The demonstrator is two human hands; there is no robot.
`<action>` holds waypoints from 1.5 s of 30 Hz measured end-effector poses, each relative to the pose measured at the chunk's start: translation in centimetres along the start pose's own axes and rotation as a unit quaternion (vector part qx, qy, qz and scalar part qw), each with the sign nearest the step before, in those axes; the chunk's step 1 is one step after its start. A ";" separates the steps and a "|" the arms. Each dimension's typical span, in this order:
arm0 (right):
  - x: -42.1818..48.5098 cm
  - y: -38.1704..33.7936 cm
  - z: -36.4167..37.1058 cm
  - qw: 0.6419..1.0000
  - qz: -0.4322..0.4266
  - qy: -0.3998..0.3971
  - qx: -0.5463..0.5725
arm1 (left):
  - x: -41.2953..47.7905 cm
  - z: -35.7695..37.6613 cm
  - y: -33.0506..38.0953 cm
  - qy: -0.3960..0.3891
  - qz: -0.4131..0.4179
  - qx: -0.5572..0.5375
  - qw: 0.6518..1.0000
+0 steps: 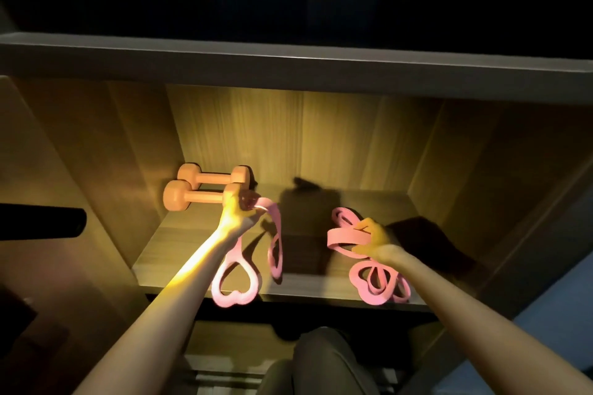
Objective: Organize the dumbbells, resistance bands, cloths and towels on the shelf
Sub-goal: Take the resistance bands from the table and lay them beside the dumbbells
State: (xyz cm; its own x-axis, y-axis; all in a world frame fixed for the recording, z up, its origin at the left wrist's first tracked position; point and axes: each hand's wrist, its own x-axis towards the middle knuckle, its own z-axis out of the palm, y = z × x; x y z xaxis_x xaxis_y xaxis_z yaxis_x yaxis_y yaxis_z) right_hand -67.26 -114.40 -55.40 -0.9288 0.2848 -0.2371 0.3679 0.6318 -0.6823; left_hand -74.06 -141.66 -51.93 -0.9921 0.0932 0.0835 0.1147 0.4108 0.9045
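Observation:
Two orange dumbbells (205, 186) lie side by side at the back left of the wooden shelf (308, 285). My left hand (236, 208) is raised just in front of them and grips one pink resistance band (237, 279), whose loops hang down over the shelf's front edge. My right hand (378, 239) holds a bunch of pink resistance bands (346, 236) over the right half of the shelf; more of their loops (380, 285) dangle below my wrist. No cloths or towels are in view.
The shelf is a lit wooden compartment with side walls and a grey board (288, 61) overhead. A dark cylindrical object (41, 221) juts in from the left. My knee (321, 359) is below the shelf front, with a lower compartment behind it.

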 end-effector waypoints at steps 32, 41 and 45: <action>-11.3 -10.3 1.2 0.941 -0.226 -0.164 0.192 | -7.9 -4.0 4.7 -0.054 -0.083 -0.192 0.976; -11.7 -8.0 5.3 0.951 -0.246 -0.164 0.094 | -10.4 -3.0 3.8 -0.077 -0.181 -0.519 0.832; -11.4 -7.1 5.5 0.954 -0.224 -0.184 0.079 | -11.0 -3.3 3.2 -0.064 -0.206 -0.554 0.804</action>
State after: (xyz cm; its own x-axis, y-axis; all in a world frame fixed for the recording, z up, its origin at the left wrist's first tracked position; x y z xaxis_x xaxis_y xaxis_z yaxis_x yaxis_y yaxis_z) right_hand -59.56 -126.07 -51.65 -0.9545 -0.2794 -0.1040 -0.0542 0.5057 -0.8610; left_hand -62.97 -144.39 -48.60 -0.9132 0.2775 -0.2985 -0.4075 -0.6231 0.6676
